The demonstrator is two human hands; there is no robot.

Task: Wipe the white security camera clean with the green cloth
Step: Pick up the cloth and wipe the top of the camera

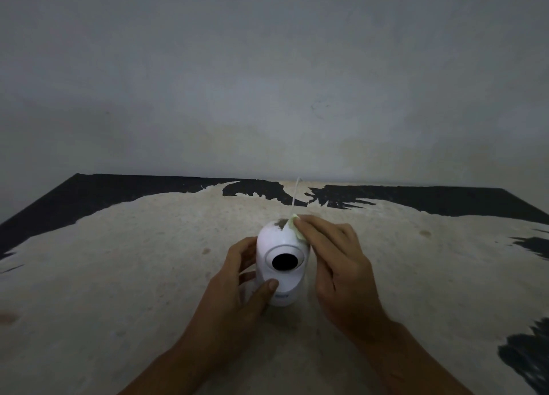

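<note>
Security camera [281,264]: white, egg-shaped, standing upright on the table just below the picture's centre, its dark oval lens facing the viewer.
Dust patch [279,223]: grey smudge on the camera's crown, at about 12 o'clock from the lens.
Green cloth [294,224]: pale green, only a small edge showing, pressed to the camera's top at 1 o'clock; the rest is hidden under the fingers.
Right hand [335,261]: fingers flat and together, holding the cloth down against the camera's upper right side.
Left hand [240,279]: curled around the camera from 9 o'clock, thumb on the lower front, fingers behind.
Cord [295,195]: thin and white, rising toward 12 o'clock; it probably runs from the camera's back, though the join is hidden.
Table [118,261]: worn pale surface with black patches along the far edge.
</note>
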